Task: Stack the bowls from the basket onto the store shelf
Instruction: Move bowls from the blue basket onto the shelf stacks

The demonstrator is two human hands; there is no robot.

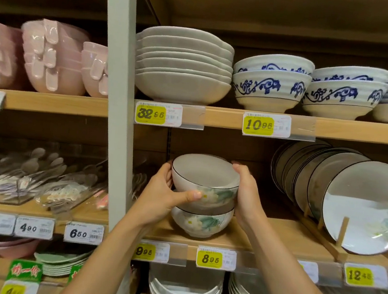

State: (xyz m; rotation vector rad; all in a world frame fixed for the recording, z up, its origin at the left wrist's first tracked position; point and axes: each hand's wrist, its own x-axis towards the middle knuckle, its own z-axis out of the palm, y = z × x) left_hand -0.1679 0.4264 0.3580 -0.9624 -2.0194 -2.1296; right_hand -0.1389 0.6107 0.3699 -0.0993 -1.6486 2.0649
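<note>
While both hands clasp it, the white ceramic bowl with a thin dark rim and a painted green-and-white lotus (205,178) sits tilted on top of a matching lotus-painted bowl (202,222), which stands upright on the pale wooden shelf board (279,233). The step in hand therefore looks like the stacking itself: one bowl is down and a second is being seated in it. The left hand (165,191) grips from 9 o'clock, its thumb laid across the painted front wall and its fingers round the far side. The right hand (246,194) grips from 3 o'clock, palm against the wall and fingertips hooked behind the back of the rim. The upper bowl's rim is lower at 4 o'clock than at 10 o'clock, and its mouth tips toward the person. Its foot is hidden in the lower bowl's mouth, so I cannot tell whether it is fully seated. The next move probably calls for levelling the bowl, letting it settle squarely into its mate, and only then loosening both grips, gently, since glazed ceramic meets glazed ceramic. A row of white dark-rimmed plates on edge in a wooden rack (358,205) stands at 3 o'clock of the stack, near enough that the right arm should draw back straight toward 6 o'clock, over the yellow 8.95 price tag (209,259). No basket is in view, so how many bowls remain cannot be judged.
</note>
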